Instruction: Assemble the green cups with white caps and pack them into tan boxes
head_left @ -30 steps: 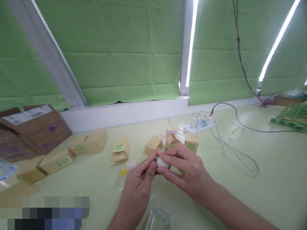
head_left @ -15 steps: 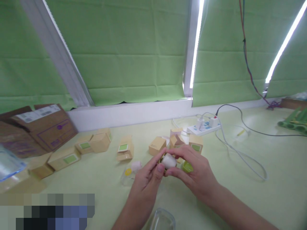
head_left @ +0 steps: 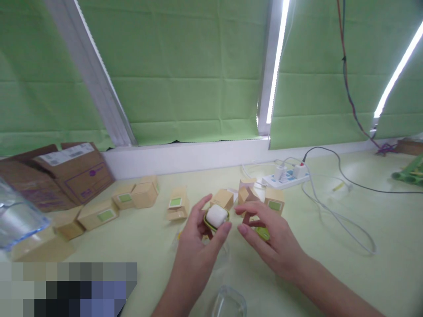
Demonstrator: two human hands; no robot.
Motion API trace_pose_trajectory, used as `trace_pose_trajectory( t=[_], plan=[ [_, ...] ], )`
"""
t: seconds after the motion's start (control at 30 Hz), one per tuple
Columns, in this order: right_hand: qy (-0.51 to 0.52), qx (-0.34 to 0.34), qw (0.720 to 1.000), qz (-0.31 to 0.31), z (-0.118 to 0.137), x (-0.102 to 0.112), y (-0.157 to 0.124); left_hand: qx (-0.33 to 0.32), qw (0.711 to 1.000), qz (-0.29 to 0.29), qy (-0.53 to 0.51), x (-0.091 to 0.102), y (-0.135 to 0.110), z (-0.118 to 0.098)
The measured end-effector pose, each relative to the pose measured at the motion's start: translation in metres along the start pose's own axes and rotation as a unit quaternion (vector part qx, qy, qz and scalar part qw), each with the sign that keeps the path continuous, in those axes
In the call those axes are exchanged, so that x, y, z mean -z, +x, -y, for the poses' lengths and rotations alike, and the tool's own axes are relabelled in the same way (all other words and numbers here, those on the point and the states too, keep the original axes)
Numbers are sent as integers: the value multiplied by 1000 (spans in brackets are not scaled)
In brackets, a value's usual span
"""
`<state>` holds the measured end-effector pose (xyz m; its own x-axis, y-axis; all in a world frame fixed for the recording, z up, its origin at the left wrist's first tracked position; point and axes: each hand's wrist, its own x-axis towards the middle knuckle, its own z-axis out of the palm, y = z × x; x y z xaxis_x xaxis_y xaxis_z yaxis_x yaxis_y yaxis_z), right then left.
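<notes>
My left hand (head_left: 201, 240) is closed around a small white rounded case (head_left: 217, 216) with a green rim, which looks like an earbud case in a green cover. My right hand (head_left: 269, 235) is just to its right, fingers apart and with nothing in them. Partly hidden beneath the right hand, a bright green piece (head_left: 263, 233) lies on the table. A clear plastic container (head_left: 228, 303) stands at the near edge of the view. Behind my left hand a clear plastic item with a yellow spot (head_left: 176, 236) is mostly covered.
Several small tan boxes with green labels (head_left: 178, 203) lie across the table (head_left: 330, 273). A large brown carton (head_left: 82, 176) stands at the left. Back right are a white power strip (head_left: 286, 178) and loose cables (head_left: 333, 215). Green tubes (head_left: 410, 176) lie far right.
My right hand has let go of the white case and opened away to the right. My left hand keeps the case, tilted more upward now. The view has shifted slightly.
</notes>
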<state>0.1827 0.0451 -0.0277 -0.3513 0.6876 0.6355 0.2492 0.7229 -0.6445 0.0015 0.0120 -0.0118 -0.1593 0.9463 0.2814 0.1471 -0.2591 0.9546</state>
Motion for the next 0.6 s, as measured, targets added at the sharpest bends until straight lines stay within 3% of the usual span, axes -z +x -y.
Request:
trace_pose_trajectory(
  t=[0.13, 0.23, 0.33, 0.47, 0.6],
  plan=[
    [-69, -24, 994, 84, 3, -4, -1, 13, 996, -71, -50, 6, 5, 2],
    [-109, -18, 980, 164, 7, -10, -1, 11, 996, -69, -55, 6, 5, 4],
    [-120, -5, 972, 202, 9, -14, -1, 12, 997, -55, -55, 4, 4, 5],
    [-122, -5, 970, 212, 5, -10, -1, 17, 998, -33, -55, 2, 4, 7],
    [-87, -43, 981, 169, 3, -3, -1, 25, 997, -32, -62, 1, 6, 6]
  ],
)
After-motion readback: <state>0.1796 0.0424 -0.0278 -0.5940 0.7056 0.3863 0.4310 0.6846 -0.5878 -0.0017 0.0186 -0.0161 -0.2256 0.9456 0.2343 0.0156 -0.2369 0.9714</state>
